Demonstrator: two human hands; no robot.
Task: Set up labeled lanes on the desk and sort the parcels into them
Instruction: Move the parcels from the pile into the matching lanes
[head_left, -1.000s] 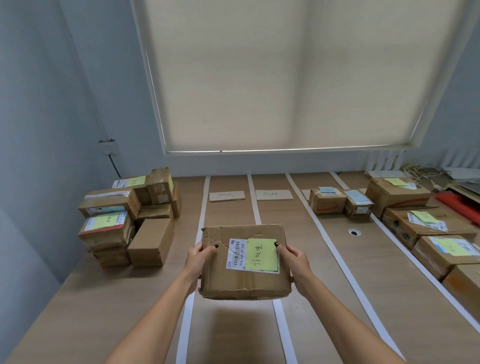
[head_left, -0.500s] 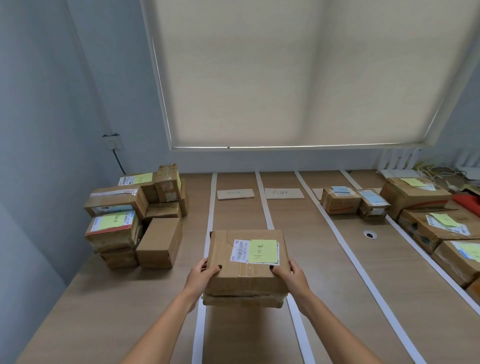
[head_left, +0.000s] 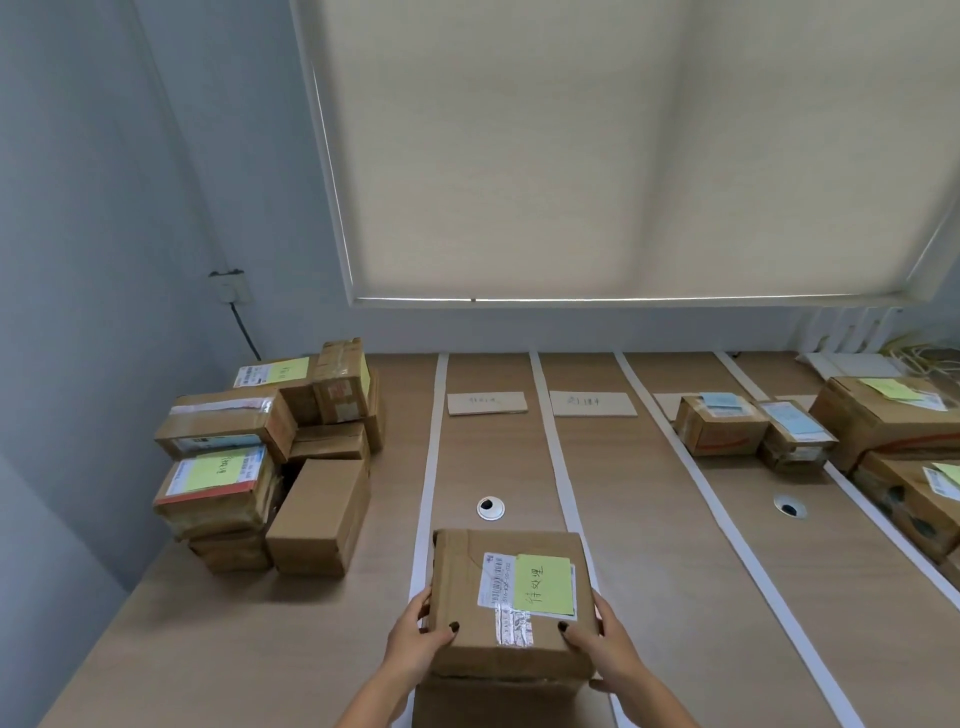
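We hold the parcel (head_left: 511, 603) w/ both hands, left hand (head_left: 418, 642) and right hand (head_left: 605, 647), fingers clasping its near corners, low over the first lane of the worktop (head_left: 234, 649). Stiff cardboard, prob. light (tape looks slick); grip side walls.

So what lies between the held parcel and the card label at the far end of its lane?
In the head view, only a white cable grommet on bare desk lies between the parcel and the card label.

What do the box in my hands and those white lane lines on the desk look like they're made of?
The box looks like plain brown corrugated cardboard, matte and creased, with shiny clear tape near its printed label. The white lane lines look like flat strips of matte paper or masking tape stuck to the desk, which shows a pale wood-grain, probably laminate.
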